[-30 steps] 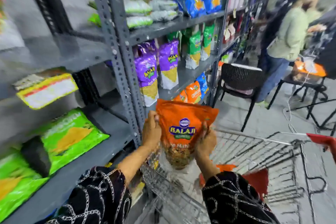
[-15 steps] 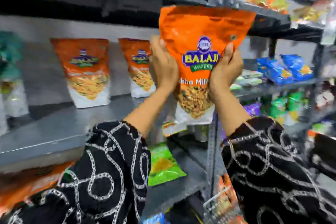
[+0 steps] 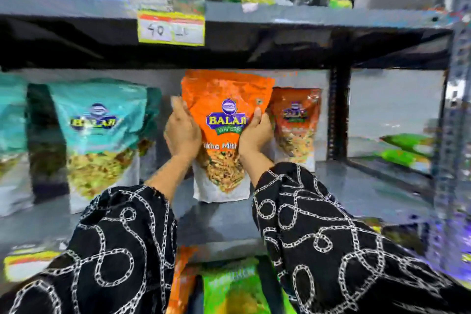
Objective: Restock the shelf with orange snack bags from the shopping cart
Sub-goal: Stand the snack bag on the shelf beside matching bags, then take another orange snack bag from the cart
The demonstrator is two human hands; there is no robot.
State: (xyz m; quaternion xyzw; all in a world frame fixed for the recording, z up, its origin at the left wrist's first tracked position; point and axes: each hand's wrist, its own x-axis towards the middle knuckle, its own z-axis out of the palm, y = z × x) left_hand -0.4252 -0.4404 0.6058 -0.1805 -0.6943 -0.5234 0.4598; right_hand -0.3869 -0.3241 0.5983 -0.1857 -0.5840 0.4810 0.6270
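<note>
Setting an orange snack bag upright on the grey shelf, both hands clasped around it.

Well off to the left of the left hand (image 3: 182,132) stands a teal bag (image 3: 98,135); that hand is curled around the left edge of the orange snack bag (image 3: 224,132), fingers wrapped behind it. The bag is upright between the hands, its white base seemingly resting on the shelf (image 3: 216,222), glossy orange above a clear window of mixed snack. The right hand (image 3: 256,132) closes on the right edge, thumb across the front. Just beyond it, further back, stands a second orange bag (image 3: 297,125). This looks like the placing step; next, both hands probably need to let go gently so the soft pouch stays standing, then return to the cart, which is out of view.
</note>
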